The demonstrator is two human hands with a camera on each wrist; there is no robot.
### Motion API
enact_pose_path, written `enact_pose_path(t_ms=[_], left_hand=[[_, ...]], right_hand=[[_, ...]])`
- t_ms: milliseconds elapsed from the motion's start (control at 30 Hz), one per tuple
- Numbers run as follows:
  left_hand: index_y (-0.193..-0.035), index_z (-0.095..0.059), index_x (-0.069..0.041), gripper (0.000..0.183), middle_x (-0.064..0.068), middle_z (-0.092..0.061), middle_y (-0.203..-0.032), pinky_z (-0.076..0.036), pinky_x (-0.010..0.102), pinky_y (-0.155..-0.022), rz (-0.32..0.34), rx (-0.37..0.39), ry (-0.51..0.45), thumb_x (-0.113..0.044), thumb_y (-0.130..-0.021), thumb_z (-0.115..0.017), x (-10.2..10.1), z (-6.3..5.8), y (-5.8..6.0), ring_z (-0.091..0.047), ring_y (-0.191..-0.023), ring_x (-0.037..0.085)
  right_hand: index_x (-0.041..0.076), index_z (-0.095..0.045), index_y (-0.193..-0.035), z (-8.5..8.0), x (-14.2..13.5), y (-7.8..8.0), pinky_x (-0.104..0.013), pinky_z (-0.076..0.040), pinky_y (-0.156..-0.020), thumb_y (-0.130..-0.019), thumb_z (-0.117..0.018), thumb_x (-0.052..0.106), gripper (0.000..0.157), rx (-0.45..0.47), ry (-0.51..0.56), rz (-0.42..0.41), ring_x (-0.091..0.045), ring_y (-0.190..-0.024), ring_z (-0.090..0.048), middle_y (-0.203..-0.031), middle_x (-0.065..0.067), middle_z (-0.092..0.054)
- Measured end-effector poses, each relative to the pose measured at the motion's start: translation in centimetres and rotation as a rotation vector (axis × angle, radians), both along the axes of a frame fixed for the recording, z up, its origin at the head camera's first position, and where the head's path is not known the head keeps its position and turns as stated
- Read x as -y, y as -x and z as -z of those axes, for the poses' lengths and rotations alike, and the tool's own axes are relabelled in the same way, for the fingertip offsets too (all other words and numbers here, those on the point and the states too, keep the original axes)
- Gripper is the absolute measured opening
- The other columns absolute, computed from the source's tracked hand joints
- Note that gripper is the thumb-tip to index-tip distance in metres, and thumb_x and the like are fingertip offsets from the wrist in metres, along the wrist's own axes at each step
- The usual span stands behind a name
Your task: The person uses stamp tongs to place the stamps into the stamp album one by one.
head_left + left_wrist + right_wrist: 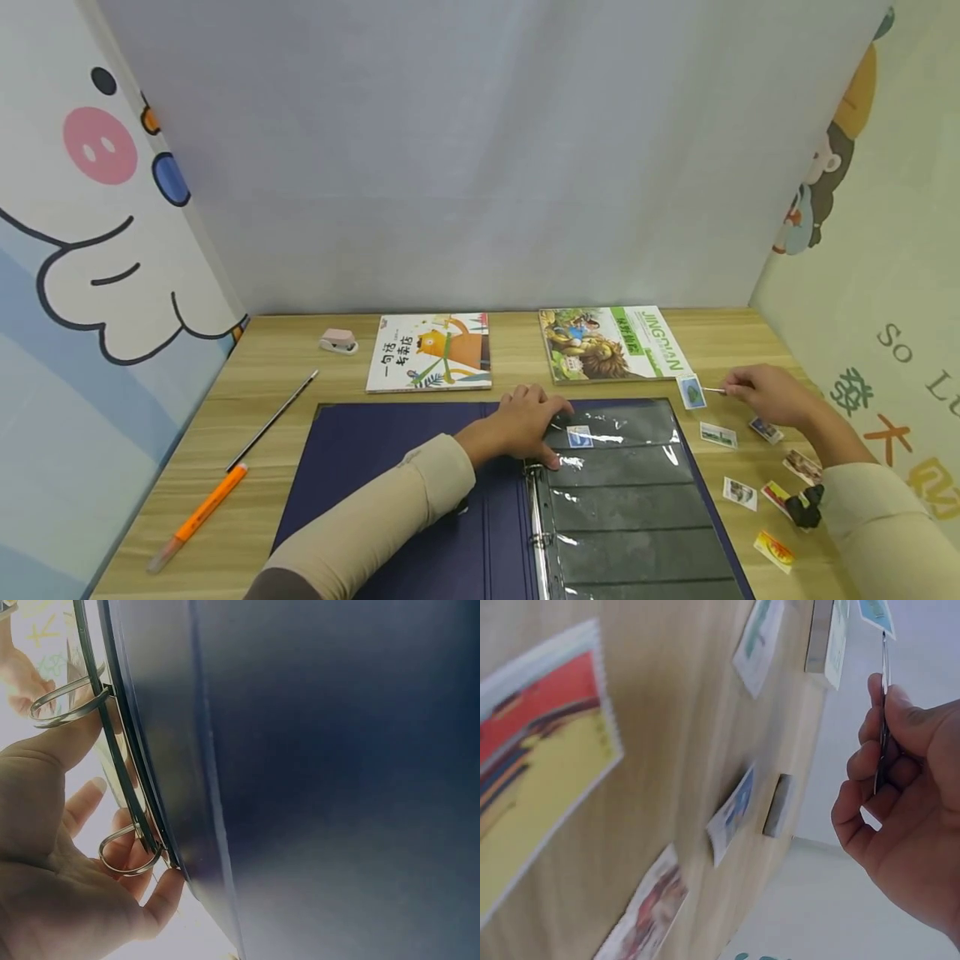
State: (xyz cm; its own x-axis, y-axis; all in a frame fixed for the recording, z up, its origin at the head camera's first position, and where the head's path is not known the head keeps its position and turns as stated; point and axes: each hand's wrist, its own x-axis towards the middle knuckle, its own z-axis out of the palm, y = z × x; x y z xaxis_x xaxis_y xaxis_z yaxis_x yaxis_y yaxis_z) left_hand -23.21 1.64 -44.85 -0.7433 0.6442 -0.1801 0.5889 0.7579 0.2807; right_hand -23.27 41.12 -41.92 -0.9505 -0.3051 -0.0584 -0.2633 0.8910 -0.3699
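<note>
A dark blue ring-binder stamp album (pixel 390 467) lies spread on the table, its black pocket page (pixel 630 508) on the right side. My left hand (pixel 522 423) rests at the top of that page beside the metal rings (pixel 67 705), fingers spread. Just right of its thumb, a small blue stamp (pixel 579 437) sits in the top strip. My right hand (pixel 768 396) pinches slim metal tweezers (pixel 883 712) between thumb and fingers. At the tweezers' tip a stamp with a blue-green picture (pixel 692 392) is held up, off the album's upper right corner.
Several loose stamps (pixel 740 493) lie right of the album, with a small black object (pixel 806 507) among them. Two picture books (pixel 430 352) lie behind. At left are a pink-and-white stapler-like item (pixel 339 340), a black pencil (pixel 272 421) and an orange marker (pixel 210 506).
</note>
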Motion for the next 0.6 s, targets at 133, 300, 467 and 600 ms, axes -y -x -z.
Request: enact_pose_path(t_ms=[133, 300, 467, 600], left_hand=[[-0.137, -0.042, -0.038, 0.079, 0.001, -0.046, -0.122, -0.034, 0.036, -0.086, -0.006, -0.002, 0.007, -0.054, -0.068, -0.077, 0.0, 0.0, 0.0, -0.041, -0.108, 0.019], [-0.137, -0.042, -0.038, 0.079, 0.001, -0.046, -0.122, -0.034, 0.036, -0.086, -0.008, -0.005, 0.010, -0.055, -0.068, -0.078, 0.0, 0.1, 0.1, -0.041, -0.109, 0.019], [-0.137, -0.043, -0.036, 0.080, 0.001, -0.046, -0.121, -0.033, 0.035, -0.086, -0.009, -0.001, -0.005, -0.055, -0.067, -0.079, 0.0, 0.1, 0.0, -0.040, -0.107, 0.018], [-0.137, -0.042, -0.037, 0.080, 0.001, -0.046, -0.120, -0.033, 0.035, -0.086, -0.012, 0.003, -0.010, -0.054, -0.067, -0.079, 0.0, 0.2, 0.0, -0.039, -0.107, 0.018]], right_hand=[[0.003, -0.065, -0.095, -0.5, 1.2, 0.6, -0.027, -0.038, -0.063, -0.098, -0.050, 0.010, 0.017, -0.003, -0.002, -0.013, -0.007, -0.067, -0.043, -0.080, -0.004, -0.061], [0.003, -0.065, -0.095, -0.8, 3.7, 1.9, -0.029, -0.040, -0.067, -0.098, -0.051, 0.010, 0.015, 0.004, 0.021, -0.043, -0.010, -0.072, -0.047, -0.084, -0.005, -0.064], [0.005, -0.066, -0.091, -0.9, 6.0, 3.4, -0.029, -0.040, -0.067, -0.096, -0.054, 0.008, 0.014, -0.021, 0.008, -0.109, -0.010, -0.070, -0.047, -0.080, -0.004, -0.064], [0.008, -0.066, -0.084, -1.0, 7.7, 4.3, -0.029, -0.039, -0.066, -0.092, -0.058, 0.006, 0.012, -0.046, -0.014, -0.184, -0.009, -0.069, -0.047, -0.075, -0.001, -0.062]])
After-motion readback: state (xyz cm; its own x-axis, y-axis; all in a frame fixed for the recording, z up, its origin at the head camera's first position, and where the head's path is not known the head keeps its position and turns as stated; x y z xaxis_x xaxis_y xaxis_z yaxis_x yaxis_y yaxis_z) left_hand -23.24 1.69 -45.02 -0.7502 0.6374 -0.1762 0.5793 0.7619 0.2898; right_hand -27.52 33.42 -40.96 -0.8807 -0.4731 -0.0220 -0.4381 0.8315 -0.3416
